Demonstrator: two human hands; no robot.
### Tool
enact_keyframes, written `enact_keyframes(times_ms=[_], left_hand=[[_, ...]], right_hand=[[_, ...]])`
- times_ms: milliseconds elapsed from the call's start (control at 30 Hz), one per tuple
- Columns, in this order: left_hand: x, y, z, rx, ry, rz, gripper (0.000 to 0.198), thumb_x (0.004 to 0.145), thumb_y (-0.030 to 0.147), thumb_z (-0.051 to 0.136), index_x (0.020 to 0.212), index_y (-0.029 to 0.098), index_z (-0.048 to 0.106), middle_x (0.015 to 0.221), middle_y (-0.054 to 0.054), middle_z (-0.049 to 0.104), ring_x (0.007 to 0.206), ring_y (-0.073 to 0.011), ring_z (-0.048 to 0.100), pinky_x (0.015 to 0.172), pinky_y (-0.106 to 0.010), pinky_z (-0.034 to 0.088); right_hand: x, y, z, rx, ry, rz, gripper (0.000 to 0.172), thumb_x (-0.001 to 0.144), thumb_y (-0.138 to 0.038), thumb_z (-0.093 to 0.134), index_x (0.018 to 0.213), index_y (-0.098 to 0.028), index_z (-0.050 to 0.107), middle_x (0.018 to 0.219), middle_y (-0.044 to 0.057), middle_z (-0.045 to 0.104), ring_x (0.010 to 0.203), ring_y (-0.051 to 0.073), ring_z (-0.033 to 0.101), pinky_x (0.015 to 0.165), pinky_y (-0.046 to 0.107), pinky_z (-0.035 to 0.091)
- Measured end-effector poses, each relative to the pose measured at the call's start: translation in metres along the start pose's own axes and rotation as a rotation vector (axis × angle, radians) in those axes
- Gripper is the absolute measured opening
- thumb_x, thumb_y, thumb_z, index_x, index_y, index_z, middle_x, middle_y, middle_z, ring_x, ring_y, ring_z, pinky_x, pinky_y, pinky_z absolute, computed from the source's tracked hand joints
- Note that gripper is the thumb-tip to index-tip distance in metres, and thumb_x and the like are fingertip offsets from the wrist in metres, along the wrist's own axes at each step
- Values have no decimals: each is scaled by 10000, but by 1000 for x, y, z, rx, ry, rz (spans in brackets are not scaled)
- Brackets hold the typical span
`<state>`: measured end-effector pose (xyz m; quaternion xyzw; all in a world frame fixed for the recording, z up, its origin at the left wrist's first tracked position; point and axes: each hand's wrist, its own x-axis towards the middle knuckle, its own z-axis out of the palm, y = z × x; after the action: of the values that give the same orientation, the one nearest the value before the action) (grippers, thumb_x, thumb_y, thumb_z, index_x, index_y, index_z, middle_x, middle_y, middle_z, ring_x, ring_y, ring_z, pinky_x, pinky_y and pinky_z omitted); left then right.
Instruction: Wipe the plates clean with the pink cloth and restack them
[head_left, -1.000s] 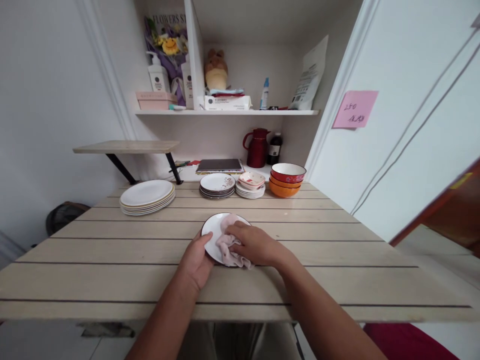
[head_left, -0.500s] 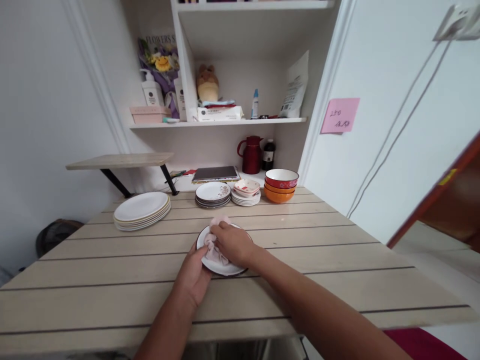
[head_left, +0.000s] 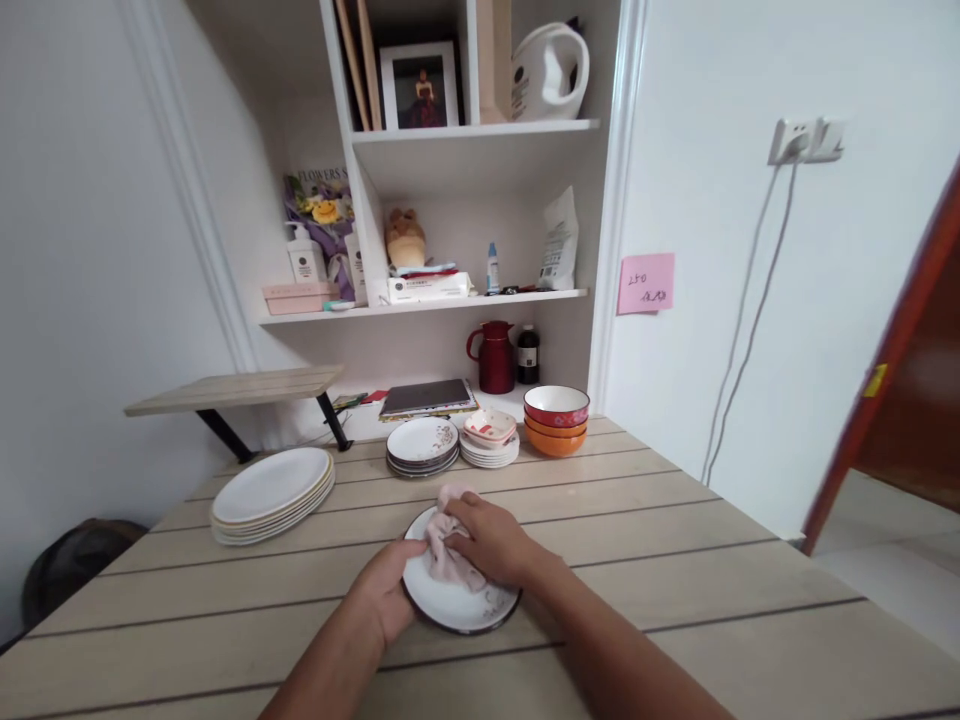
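Note:
A white plate point(head_left: 469, 605) with a dark rim and a small brown flower pattern is low over the slatted table, in front of me. My left hand point(head_left: 386, 590) grips its left edge, thumb on top and fingers underneath. A crumpled pale pink cloth point(head_left: 448, 560) lies against the plate's upper face. Closed over that cloth is my right hand point(head_left: 491, 540), pressing it on the plate toward the far rim. I cannot tell whether the plate's underside touches the table.
Behind the plate stand stacked patterned plates point(head_left: 422, 440), small white plates point(head_left: 490, 455) topped by square dishes point(head_left: 490, 427), and bowls point(head_left: 556, 420). Oval plates point(head_left: 274, 488) are piled at left, near a small raised shelf point(head_left: 236, 388). A red jug point(head_left: 495, 357) stands at the back.
The view has tilted upward, so everything sits lower in the picture and more shelves show. My right hand and the cloth have shifted on the plate, uncovering its flower pattern.

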<state>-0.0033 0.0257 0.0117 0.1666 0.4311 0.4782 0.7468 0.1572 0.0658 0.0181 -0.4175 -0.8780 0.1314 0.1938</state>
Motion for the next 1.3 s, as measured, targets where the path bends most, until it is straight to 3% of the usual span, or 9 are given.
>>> enact_keyframes(times_ms=[333,533,700,900,1100,1300], left_hand=[[33,9,3,31,-108,125,320,687,72,661,1004,40,684,844,-166,757,854,-285,709,865,-375,498],[27,2,-1,41,-199,207,523,648,57,682,1167,115,653,928,-142,757,860,-291,704,838,-388,495],[27,4,0,38,-221,193,557,676,101,703,1224,161,623,974,-123,749,859,-268,700,828,-368,493],[27,4,0,-12,-210,190,563,692,118,721,1241,174,609,1017,-119,742,901,-267,697,852,-364,493],[22,1,2,-58,-146,163,604,739,191,715,1319,180,548,1080,-140,727,974,-296,685,883,-406,500],[20,1,5,-86,-148,163,631,740,223,725,1339,177,531,1120,-149,712,994,-305,681,910,-423,500]], right_hand=[[0,21,-6,-25,50,85,554,723,-99,559,1254,-249,512,1217,63,596,1106,249,492,916,350,334],[5,24,-7,-34,148,154,393,744,-67,500,1068,-238,640,1145,64,609,1045,227,521,881,333,343],[6,10,2,-6,117,88,350,769,-147,564,1096,-252,637,1072,58,589,988,197,547,822,270,394],[18,5,2,-92,185,79,339,843,-209,547,1163,-299,616,1202,67,534,1073,209,527,862,289,398],[8,23,-23,-184,47,264,388,805,-253,549,1190,-262,590,1143,91,598,948,236,614,733,306,423],[-14,7,-34,-208,-108,97,278,766,-286,570,1030,-220,630,1026,90,676,920,255,631,707,312,419]])
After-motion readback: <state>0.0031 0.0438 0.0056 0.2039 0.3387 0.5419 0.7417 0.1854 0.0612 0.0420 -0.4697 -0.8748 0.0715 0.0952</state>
